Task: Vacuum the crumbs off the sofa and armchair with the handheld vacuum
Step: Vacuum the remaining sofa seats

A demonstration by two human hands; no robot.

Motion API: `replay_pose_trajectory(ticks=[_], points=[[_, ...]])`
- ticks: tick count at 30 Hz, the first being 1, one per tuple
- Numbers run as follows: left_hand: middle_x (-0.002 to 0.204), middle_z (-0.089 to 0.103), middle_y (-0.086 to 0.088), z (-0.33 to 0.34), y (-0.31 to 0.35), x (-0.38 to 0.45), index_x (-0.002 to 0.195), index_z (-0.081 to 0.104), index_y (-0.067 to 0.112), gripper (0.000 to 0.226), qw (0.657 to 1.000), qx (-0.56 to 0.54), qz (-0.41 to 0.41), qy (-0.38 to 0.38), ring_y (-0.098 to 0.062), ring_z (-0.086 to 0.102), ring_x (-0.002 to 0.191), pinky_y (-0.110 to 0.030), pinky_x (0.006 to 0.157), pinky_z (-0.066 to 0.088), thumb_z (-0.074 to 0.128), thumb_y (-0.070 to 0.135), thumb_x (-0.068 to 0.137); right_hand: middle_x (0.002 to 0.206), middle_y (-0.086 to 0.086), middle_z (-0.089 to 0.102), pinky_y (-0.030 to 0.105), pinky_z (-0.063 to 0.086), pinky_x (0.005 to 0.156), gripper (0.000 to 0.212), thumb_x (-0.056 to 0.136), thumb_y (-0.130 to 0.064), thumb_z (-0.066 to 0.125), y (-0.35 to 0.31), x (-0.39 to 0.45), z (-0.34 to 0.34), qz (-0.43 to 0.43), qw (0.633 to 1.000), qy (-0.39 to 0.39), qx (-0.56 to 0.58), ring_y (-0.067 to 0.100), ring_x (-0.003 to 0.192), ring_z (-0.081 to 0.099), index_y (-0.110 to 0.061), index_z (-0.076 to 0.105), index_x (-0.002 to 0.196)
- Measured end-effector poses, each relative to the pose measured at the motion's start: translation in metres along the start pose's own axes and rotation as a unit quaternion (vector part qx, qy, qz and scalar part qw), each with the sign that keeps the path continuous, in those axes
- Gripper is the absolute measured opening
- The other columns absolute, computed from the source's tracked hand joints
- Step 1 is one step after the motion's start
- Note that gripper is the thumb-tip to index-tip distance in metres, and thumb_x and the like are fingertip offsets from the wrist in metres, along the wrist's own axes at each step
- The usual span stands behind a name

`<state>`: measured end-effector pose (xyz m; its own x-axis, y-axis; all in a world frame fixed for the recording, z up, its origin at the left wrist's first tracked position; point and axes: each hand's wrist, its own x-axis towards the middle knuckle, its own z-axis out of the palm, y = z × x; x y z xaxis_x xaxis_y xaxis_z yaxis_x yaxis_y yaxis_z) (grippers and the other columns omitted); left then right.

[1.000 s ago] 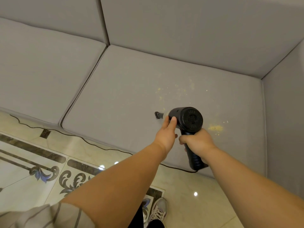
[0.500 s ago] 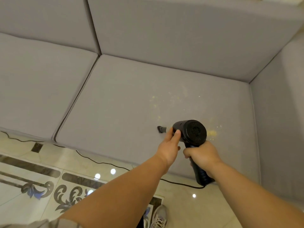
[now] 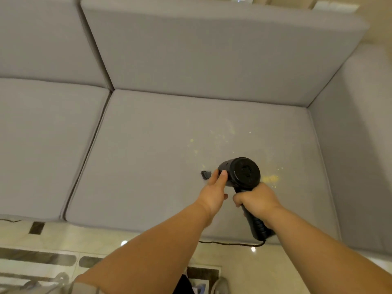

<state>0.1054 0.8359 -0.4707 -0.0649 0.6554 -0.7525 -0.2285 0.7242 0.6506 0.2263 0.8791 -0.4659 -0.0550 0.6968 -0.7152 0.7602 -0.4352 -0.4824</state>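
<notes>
A black handheld vacuum [image 3: 241,172] hovers over the right seat cushion [image 3: 148,166] of the grey sofa. My right hand [image 3: 257,200] is wrapped around its handle. My left hand [image 3: 214,187] rests on the side of the barrel near the front. The small nozzle [image 3: 205,174] touches the cushion, pointing left. Yellow crumbs lie scattered beyond the nozzle [image 3: 214,139], and a denser yellow patch [image 3: 270,178] sits just right of the vacuum body.
The vacuum's black cord [image 3: 231,244] trails along the sofa's front edge onto the patterned tile floor [image 3: 53,257]. The sofa armrest [image 3: 358,145] rises on the right, back cushions [image 3: 212,56] behind. The left seat cushion [image 3: 46,145] adjoins. A shoe shows at the bottom edge.
The view has tilted upward, showing more of the back cushions. Both hands and the vacuum keep the same grip, with the nozzle still left of the crumb patch.
</notes>
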Motion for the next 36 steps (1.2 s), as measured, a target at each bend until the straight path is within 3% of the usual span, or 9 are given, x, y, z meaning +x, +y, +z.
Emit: replay_pose_trajectory(ticks=[5,9,14,18,24,30,36], points=[[0.150,0.035,0.005,-0.026,0.024,0.019,0.150,0.019,0.037,0.055,1.000,0.001,0.012,0.009,-0.021,0.054,0.117,-0.035,0.103,0.038,0.032,0.053,0.099,0.081,0.015,0.070,0.045,0.060,0.077,0.023,0.059,-0.013,0.073,-0.034,0.014,0.011,-0.013,0.999,0.017,0.032,0.035,0.079,0.069,-0.013,0.067,0.082],[0.147,0.039,0.006,-0.046,0.038,0.040,0.149,0.021,0.039,0.055,0.999,0.009,0.016,0.030,-0.018,0.056,0.110,-0.031,0.092,0.040,0.032,0.054,0.098,0.082,0.011,0.066,0.036,0.055,0.072,0.019,0.068,-0.010,0.073,-0.058,0.032,0.020,-0.035,0.998,0.016,0.048,0.032,0.080,0.066,-0.016,0.063,0.083],[0.148,0.037,0.006,-0.058,0.059,0.067,0.149,0.022,0.038,0.053,0.998,-0.001,0.024,0.050,-0.016,0.054,0.108,-0.032,0.096,0.040,0.030,0.052,0.099,0.081,0.002,0.061,0.029,0.046,0.069,0.027,0.073,-0.010,0.073,-0.082,0.061,0.024,-0.065,0.996,0.008,0.057,0.023,0.078,0.059,-0.016,0.062,0.097],[0.149,0.037,0.005,-0.061,0.073,0.090,0.150,0.023,0.036,0.053,0.997,-0.009,0.026,0.067,-0.016,0.053,0.107,-0.040,0.109,0.036,0.029,0.052,0.099,0.082,0.001,0.059,0.032,0.047,0.072,0.032,0.074,-0.009,0.073,-0.100,0.094,0.022,-0.079,0.996,0.000,0.048,0.022,0.077,0.057,-0.017,0.061,0.103],[0.148,0.039,0.006,-0.056,0.073,0.116,0.149,0.026,0.036,0.054,0.995,-0.036,0.019,0.092,-0.015,0.055,0.106,-0.041,0.108,0.036,0.027,0.055,0.098,0.082,0.005,0.061,0.033,0.050,0.071,0.024,0.074,-0.009,0.073,-0.105,0.117,0.017,-0.053,0.998,-0.030,0.006,0.022,0.075,0.058,-0.019,0.060,0.092],[0.145,0.042,0.005,-0.046,0.067,0.103,0.148,0.030,0.033,0.054,0.994,-0.052,-0.003,0.093,-0.015,0.056,0.104,-0.031,0.089,0.040,0.029,0.054,0.098,0.082,0.005,0.060,0.035,0.052,0.075,0.027,0.074,-0.009,0.072,-0.097,0.102,0.007,-0.033,0.998,-0.046,-0.015,0.026,0.082,0.060,-0.015,0.062,0.098],[0.145,0.042,0.006,-0.029,0.045,0.076,0.148,0.028,0.035,0.053,0.997,-0.035,-0.018,0.068,-0.014,0.057,0.103,-0.031,0.087,0.040,0.029,0.054,0.098,0.084,0.008,0.062,0.035,0.053,0.072,0.028,0.072,-0.008,0.073,-0.065,0.073,0.008,-0.003,0.999,-0.043,0.002,0.026,0.079,0.061,-0.013,0.063,0.098]])
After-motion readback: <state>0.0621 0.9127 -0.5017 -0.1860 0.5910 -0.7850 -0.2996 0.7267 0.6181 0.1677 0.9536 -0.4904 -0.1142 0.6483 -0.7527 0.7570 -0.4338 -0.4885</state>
